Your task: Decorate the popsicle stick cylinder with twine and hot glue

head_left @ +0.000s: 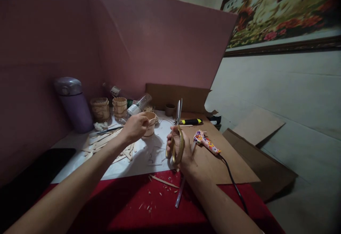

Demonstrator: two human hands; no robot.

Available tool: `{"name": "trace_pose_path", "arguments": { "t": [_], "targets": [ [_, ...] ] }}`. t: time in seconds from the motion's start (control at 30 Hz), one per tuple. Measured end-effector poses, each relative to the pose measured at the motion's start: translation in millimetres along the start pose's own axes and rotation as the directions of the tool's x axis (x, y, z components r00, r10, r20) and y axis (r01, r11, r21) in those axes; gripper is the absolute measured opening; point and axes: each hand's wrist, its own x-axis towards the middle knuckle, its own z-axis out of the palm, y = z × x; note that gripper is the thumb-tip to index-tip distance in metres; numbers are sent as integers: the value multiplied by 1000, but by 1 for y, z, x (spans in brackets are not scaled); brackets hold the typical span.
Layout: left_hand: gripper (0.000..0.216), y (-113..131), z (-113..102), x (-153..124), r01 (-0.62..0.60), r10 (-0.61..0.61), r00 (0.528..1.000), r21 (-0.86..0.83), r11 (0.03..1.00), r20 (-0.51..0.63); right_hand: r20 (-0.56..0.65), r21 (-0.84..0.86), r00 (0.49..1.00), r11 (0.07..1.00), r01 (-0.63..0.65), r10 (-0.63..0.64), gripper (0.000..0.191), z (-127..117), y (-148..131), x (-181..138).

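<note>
My left hand (135,126) is closed, its fingertips pinched together at the left side of a small wooden-stick cup (151,126). Whether the fingers touch the rim or hold something small is hidden. In my right hand (183,147) is a pair of scissors (178,111) with gold handles, blades pointing up and slightly apart. The cup stands upright on white paper (133,172). Just right of the scissors lies a flower-patterned glue gun (206,142) on brown cardboard (226,166).
Wooden craft sticks (106,140) lie scattered at left. Behind them stand a purple bottle (76,108), two more decorated cups (119,107) and a tipped plastic bottle (140,104). A yellow-black utility knife (191,121) lies behind the glue gun. A clear glue stick (180,193) crosses the red cloth (128,205).
</note>
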Motion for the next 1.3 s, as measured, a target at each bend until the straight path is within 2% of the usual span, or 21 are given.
{"name": "trace_pose_path", "arguments": {
  "t": [0.2,0.3,0.37,0.4,0.43,0.5,0.57,0.6,0.67,0.87,1.0,1.17,1.3],
  "targets": [
    [28,-10,8,14,-45,44,999,8,999,5,-21,-55,1000,998,-24,23,50,-1,2,2],
    [24,-7,4,9,-10,5,994,-47,999,-112,-7,-98,1000,995,-29,28,54,-1,4,2],
    [27,1,1,0,72,-116,969,-200,977,-217,42,-116,998,993,-32,37,55,1,4,0],
    [28,6,0,-5,132,-208,960,-351,927,-187,73,-126,996,991,-35,45,56,2,3,-2],
    [31,11,0,-10,210,-309,945,-527,823,-106,108,-139,992,989,-44,59,56,3,3,-4],
    [34,20,1,-21,344,-387,912,-765,545,134,174,-186,979,980,-75,108,54,5,3,-7],
    [34,25,4,-29,346,-359,908,-871,348,217,234,-239,959,965,-103,160,50,6,6,-9],
    [34,26,5,-33,340,-348,908,-896,287,233,258,-270,951,958,-99,171,47,6,9,-10],
    [33,25,6,-37,322,-344,910,-919,229,233,291,-338,942,939,-63,168,43,6,15,-10],
    [28,17,0,-42,334,-379,899,-903,269,220,300,-438,945,899,17,129,41,6,18,-17],
    [27,19,-4,-44,303,-352,916,-908,290,194,351,-487,927,872,60,132,52,9,8,-22],
    [24,23,-4,-45,270,-305,937,-906,326,169,345,-531,915,847,5,211,72,14,-4,-25],
    [27,24,-3,-46,261,-303,941,-893,366,151,403,-537,897,840,70,183,74,15,-6,-25]
  ]
}}
